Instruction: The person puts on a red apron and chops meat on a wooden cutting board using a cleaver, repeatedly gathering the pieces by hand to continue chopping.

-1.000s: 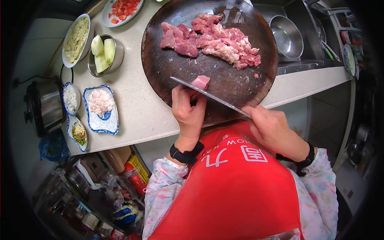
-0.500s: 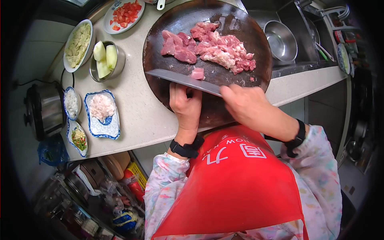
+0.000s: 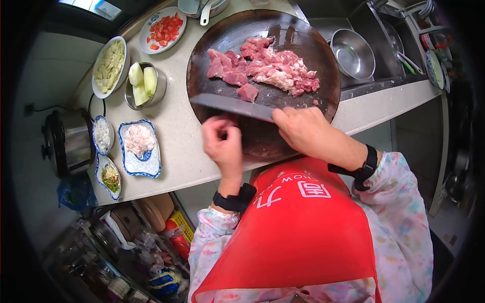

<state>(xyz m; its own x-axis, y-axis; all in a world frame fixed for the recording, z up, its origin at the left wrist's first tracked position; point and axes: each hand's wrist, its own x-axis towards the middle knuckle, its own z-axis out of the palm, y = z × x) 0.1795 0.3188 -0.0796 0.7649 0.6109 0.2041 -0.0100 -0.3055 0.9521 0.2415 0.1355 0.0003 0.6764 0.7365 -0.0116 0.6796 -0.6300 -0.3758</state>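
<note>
My right hand (image 3: pixel 308 129) is closed round the handle of a kitchen knife (image 3: pixel 230 107), whose broad blade lies slantwise over the near half of a round dark chopping board (image 3: pixel 202 60). On the near side of the blade is my left hand (image 3: pixel 222 146), its fingers curled in and slightly blurred; whatever they may hold is hidden. Just beyond the blade sits a small piece of meat (image 3: pixel 247 92). Further back on the board are larger chunks of raw meat (image 3: pixel 222 66) and, to their right, a heap of cut fatty meat (image 3: pixel 283 70).
Left on the counter (image 3: pixel 187 166) stand a plate of diced tomato (image 3: pixel 165 30), a metal bowl with peeled pale-green vegetable pieces (image 3: pixel 144 86), a blue-rimmed dish of pale mince (image 3: pixel 139 140) and several small dishes. A metal basin (image 3: pixel 353 54) is in the sink at right.
My left hand has drawn away from the blade, toward the left and nearer me. The small meat piece now lies rotated just beyond the knife. The whole view has shifted slightly.
</note>
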